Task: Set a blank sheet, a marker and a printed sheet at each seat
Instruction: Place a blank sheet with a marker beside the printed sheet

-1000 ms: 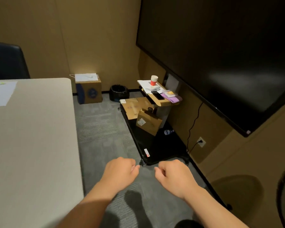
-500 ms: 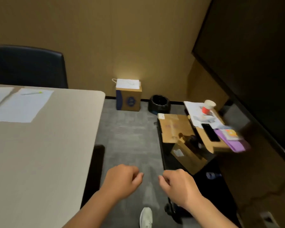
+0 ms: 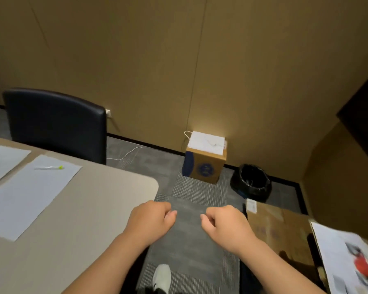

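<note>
My left hand (image 3: 151, 221) and my right hand (image 3: 225, 224) hang in front of me above the grey carpet, a little apart from each other, just off the rounded corner of the desk (image 3: 106, 200). Both have their fingers curled in loosely and hold nothing. The left hand is nearest the desk's corner; the right hand is farther from it, beside a flat brown cardboard piece (image 3: 278, 228).

On the desk, well in from the corner, a sheet (image 3: 28, 194) lies flat, and a marker (image 3: 48, 167) with a light body and a yellow-green tip rests on the sheet's far end. I cannot tell whether that sheet is blank or printed. A second sheet (image 3: 2, 158) lies farther along the desk from the corner, apart from the first, cut by the frame edge. A dark chair (image 3: 55, 124) stands behind the desk at that seat.

Beyond the desk's corner, against the wall, stands a cardboard box (image 3: 204, 164) with a white sheet on its top, and beside it a black bin (image 3: 252, 182). Far from the desk, at the frame's lower right edge, lie blurred papers (image 3: 344, 257) with something red on them. My shoe (image 3: 162, 276) shows on the carpet below my hands.
</note>
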The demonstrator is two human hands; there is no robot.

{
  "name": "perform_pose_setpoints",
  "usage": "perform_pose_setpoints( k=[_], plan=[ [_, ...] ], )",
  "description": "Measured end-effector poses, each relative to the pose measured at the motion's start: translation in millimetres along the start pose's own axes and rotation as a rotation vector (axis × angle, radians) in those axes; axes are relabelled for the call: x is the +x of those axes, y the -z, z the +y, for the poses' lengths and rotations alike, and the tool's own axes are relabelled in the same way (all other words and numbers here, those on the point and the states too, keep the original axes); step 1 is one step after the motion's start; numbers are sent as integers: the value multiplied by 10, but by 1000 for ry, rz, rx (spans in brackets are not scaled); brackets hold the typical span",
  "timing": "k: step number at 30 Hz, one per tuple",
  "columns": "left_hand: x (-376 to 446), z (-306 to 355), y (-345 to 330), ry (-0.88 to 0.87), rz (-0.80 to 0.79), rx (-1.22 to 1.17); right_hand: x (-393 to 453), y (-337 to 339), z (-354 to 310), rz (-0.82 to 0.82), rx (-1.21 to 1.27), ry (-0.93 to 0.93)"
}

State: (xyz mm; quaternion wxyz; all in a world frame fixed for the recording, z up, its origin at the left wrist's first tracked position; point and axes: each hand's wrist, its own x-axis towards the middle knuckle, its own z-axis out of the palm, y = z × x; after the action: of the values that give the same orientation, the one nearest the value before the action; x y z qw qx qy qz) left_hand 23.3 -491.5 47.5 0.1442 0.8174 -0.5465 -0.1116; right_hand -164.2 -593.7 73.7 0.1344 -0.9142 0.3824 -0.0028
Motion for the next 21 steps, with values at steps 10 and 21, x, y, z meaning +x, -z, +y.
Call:
perform_pose_setpoints(
  k=[10,21],
  plan=[
    [2842,-653,305,54,70,-101,2934,523,331,-59,-33,121],
    [4944,-1600,746,447,241,-59,6286,448,219,-85,-44,525]
  ],
)
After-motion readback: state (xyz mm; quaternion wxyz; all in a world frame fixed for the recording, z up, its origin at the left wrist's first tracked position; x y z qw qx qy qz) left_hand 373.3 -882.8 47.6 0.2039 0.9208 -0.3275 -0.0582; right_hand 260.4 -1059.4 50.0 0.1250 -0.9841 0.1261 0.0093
